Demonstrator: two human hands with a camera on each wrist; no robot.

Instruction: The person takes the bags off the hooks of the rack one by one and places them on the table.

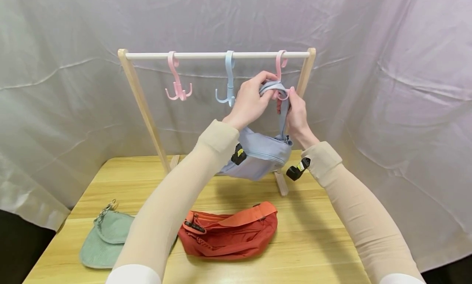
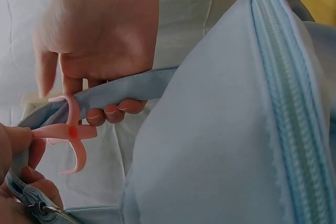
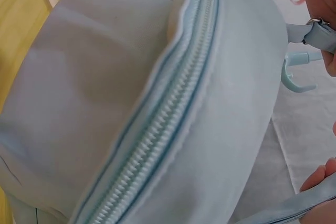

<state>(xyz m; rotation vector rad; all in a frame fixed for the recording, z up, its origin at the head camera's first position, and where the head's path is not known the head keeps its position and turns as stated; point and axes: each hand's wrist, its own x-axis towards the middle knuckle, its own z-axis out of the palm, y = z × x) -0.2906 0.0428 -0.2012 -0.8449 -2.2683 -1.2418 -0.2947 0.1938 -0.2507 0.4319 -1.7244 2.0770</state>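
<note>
A light blue zippered bag hangs by its strap below the hands. My left hand grips the strap near the right pink hook, beside a metal strap ring. On the other side of the hook, my right hand holds the strap with its fingers curled round it. The left wrist view shows the hook's pink prongs between the two hands, with the strap passing behind them. In the right wrist view the bag's front and zipper fill most of the picture.
A white rail on wooden posts carries another pink hook and a blue hook. On the wooden table lie a red waist bag and a green bag, partly covered by the left sleeve.
</note>
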